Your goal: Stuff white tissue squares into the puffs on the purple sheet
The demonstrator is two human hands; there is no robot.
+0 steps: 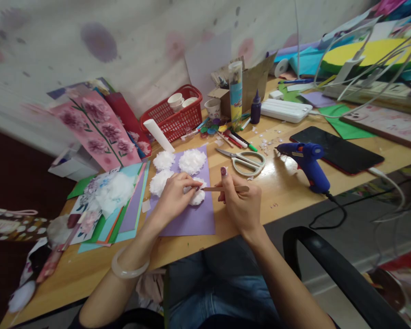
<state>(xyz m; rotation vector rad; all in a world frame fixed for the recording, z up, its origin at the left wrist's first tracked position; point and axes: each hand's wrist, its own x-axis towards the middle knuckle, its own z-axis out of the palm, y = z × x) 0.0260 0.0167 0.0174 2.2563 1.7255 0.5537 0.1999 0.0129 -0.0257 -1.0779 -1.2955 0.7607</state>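
Note:
Several fluffy white cotton tufts (192,161) sit on a sheet of purple paper (188,224). My left hand (176,192) reaches over the paper, its thumb and forefinger pinched on the lower right tuft (198,197); the fingertips partly cover it. From the right, my right hand (241,201) grips a flat wooden craft stick (212,188), thumb raised along its upper side. The stick's left end meets the tuft beside my left fingertips. Scissors (246,163) with pale handles lie just beyond my right hand.
A blue glue gun (306,160) and a black phone (339,148) lie to the right. Behind are a red basket (173,121) with cups, markers (238,139) and a purple bottle (256,109). Coloured papers (126,224) with a heap of cotton (114,192) lie left.

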